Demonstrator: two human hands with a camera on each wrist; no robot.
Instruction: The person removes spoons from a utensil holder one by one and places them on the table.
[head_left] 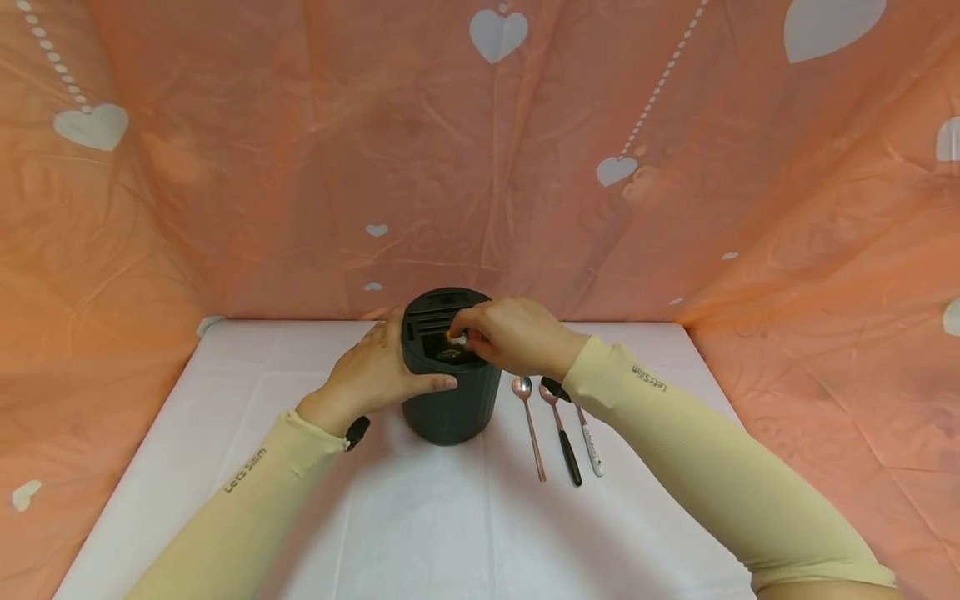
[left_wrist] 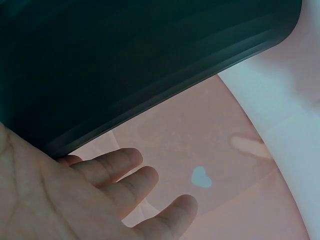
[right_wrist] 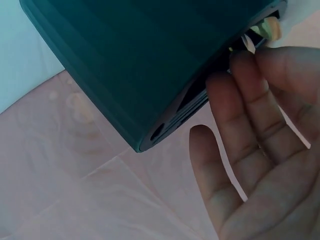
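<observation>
A dark, ribbed utensil holder (head_left: 450, 408) with a slotted top stands upright on the white table. My left hand (head_left: 375, 367) holds its left side, thumb across the front below the rim. In the left wrist view, several fingers (left_wrist: 135, 182) reach out past the holder's edge. My right hand (head_left: 517, 333) has its fingertips at the large opening in the top, pinching a small, slim white-and-orange thing (head_left: 456, 337); most of it is hidden. In the right wrist view, a green-and-orange piece (right_wrist: 272, 28) shows at the opening beside the thumb.
Right of the holder lie a copper-coloured spoon (head_left: 531, 433), a spoon with a black handle (head_left: 570, 458) and a utensil with a white patterned handle (head_left: 591, 446), partly under my right wrist. An orange sheet (head_left: 450, 167) with pale hearts rises behind the white tabletop (head_left: 420, 517).
</observation>
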